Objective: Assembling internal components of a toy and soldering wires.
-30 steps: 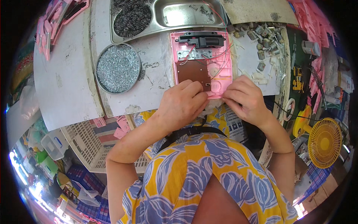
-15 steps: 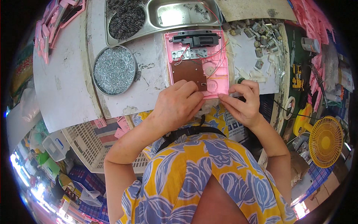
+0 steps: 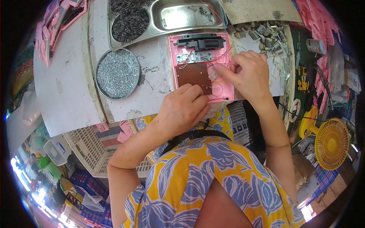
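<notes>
A pink plastic housing [image 3: 226, 95] lies on the bench in front of me. Inside it are a black module [image 3: 207, 43] at the far end, a metal bracket [image 3: 194, 57] and a brown circuit board [image 3: 192, 77]. Thin wires [image 3: 219, 59] run along its right side. My left hand [image 3: 183, 105] is curled around the near-left edge of the housing, its fingertips partly hidden. Over the right side hovers my right hand [image 3: 249, 73], fingers bent and thumb reaching in among the wires beside the board. What its fingertips hold is too small to tell.
A round dish of small screws [image 3: 118, 74] stands to the left. Behind is a steel tray [image 3: 159, 34] with dark springs [image 3: 130, 23]. Small motors [image 3: 268, 36] and white plastic parts lie at the right. A yellow fan [image 3: 332, 144] stands at far right.
My right hand has moved up and away from the housing's near-right corner to the wires along its right side. My left hand stays at the near edge.
</notes>
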A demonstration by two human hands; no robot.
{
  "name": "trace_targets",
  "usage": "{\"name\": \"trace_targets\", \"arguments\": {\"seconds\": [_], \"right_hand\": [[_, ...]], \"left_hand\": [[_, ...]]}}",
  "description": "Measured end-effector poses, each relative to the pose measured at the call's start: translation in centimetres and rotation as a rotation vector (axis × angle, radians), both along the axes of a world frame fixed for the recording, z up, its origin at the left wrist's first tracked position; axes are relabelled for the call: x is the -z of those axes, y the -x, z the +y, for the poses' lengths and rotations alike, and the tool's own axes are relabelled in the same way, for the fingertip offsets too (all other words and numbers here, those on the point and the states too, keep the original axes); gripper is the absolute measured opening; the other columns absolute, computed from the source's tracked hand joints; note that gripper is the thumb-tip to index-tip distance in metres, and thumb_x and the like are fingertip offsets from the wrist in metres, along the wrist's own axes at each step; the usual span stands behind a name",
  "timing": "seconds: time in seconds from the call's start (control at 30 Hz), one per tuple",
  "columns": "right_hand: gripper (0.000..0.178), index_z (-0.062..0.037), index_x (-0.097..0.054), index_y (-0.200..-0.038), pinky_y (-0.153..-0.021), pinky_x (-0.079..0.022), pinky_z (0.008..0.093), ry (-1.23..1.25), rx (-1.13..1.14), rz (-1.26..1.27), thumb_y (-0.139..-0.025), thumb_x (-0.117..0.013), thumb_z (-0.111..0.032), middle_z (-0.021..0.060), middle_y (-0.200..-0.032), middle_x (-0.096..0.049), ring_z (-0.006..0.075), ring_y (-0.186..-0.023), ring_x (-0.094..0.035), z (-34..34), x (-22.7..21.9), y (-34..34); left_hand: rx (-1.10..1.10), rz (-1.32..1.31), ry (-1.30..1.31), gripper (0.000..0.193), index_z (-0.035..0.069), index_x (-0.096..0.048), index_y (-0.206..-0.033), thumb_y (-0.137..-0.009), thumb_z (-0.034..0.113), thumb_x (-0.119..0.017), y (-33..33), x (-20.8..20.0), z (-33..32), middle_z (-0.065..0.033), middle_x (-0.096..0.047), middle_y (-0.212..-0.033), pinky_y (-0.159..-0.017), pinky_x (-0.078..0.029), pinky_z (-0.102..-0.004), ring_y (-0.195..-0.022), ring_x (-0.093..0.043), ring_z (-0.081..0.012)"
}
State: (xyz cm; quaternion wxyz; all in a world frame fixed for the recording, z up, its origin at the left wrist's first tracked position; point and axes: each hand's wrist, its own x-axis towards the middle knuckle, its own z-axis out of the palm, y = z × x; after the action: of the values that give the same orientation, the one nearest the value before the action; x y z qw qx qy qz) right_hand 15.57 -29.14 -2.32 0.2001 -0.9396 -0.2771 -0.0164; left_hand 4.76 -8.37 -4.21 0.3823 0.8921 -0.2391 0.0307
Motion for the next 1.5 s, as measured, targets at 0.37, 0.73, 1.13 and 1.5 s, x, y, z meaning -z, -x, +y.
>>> {"name": "trace_targets", "arguments": {"seconds": [0.37,0.73,1.13,1.5], "right_hand": [[0.012,-0.0009,-0.068,-0.08,-0.06,-0.044,0.0283,-0.564,0.229,0.32,-0.079,-0.077,-0.008,0.0052,-0.07,-0.06,0.0138,-0.063,-0.054,-0.8,1.1,2.0],[0.006,0.0016,-0.069,-0.094,-0.067,-0.041,0.0227,-0.933,0.264,0.208,-0.092,-0.069,-0.004,-0.0006,-0.083,-0.062,0.0063,-0.074,-0.051,-5.6,0.7,2.8],[0.034,-0.0126,-0.075,-0.106,-0.094,-0.043,0.0465,-0.228,-0.54,0.065,-0.08,-0.077,-0.034,0.004,-0.11,-0.066,0.0291,-0.107,-0.055,-3.2,0.5,4.2],[0.034,-0.0148,-0.074,-0.108,-0.096,-0.04,0.0488,-0.181,-0.388,0.107,-0.076,-0.08,-0.023,0.0005,-0.104,-0.065,0.0244,-0.097,-0.057,-0.2,-0.9,5.9]], "left_hand": [[-0.278,-0.031,-0.062,0.012,0.006,-0.067,-0.081,-0.083,0.015,-0.075,-4.0,-1.4,-2.9,-0.0085,-0.062,-0.079,-0.062,-0.051,-0.0416,-0.069,-0.063,-0.0308],[0.042,-0.13,-0.094,0.012,0.007,-0.067,-0.083,-0.075,0.014,-0.072,-3.3,-2.0,-3.8,-0.0055,-0.063,-0.082,-0.065,-0.048,-0.0381,-0.073,-0.064,-0.0247],[0.141,-0.333,0.12,0.029,0.006,-0.07,-0.101,-0.073,0.013,-0.07,2.6,1.6,-2.1,-0.0053,-0.066,-0.097,-0.06,-0.051,-0.0295,-0.08,-0.067,-0.0168],[-0.51,0.187,0.318,0.014,0.001,-0.064,-0.087,-0.082,-0.007,-0.075,4.3,1.2,2.2,-0.0089,-0.06,-0.075,-0.052,-0.043,-0.0243,-0.059,-0.057,-0.0163]]}}
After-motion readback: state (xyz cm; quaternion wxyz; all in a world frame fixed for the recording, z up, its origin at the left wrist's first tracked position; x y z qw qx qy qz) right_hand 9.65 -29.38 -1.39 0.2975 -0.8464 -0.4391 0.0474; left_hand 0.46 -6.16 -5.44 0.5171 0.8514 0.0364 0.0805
